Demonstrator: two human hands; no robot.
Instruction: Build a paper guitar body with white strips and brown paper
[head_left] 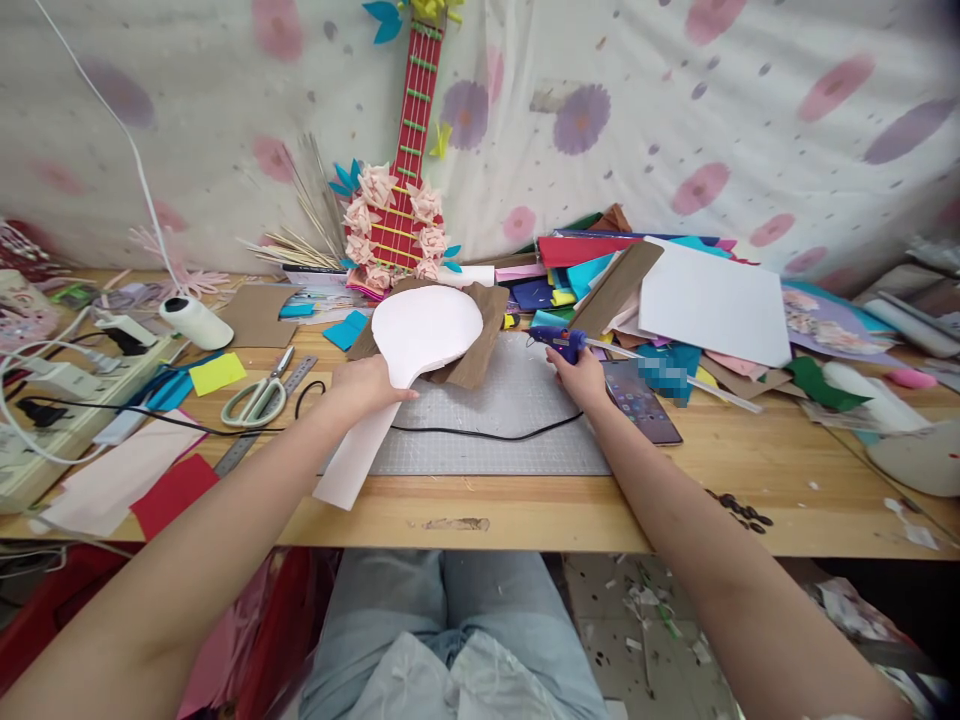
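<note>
My left hand (366, 384) grips a white guitar-shaped cutout (424, 330) at its neck; the cutout lies over brown cardboard pieces (480, 345) on a grey cutting mat (517, 415). My right hand (581, 375) is closed around the handle of a blue glue gun (555, 341), whose nozzle points left toward the cutout. The gun's black cord (480, 432) trails across the mat. A phone (641, 400) lies just right of my right hand.
Scissors (259, 398) and a metal ruler (262, 420) lie left of the mat. A decorated red paper guitar (401, 190) leans on the wall. Coloured paper and cardboard sheets (712, 300) pile at the right. A power strip (67, 400) and thread spool (196, 322) sit left.
</note>
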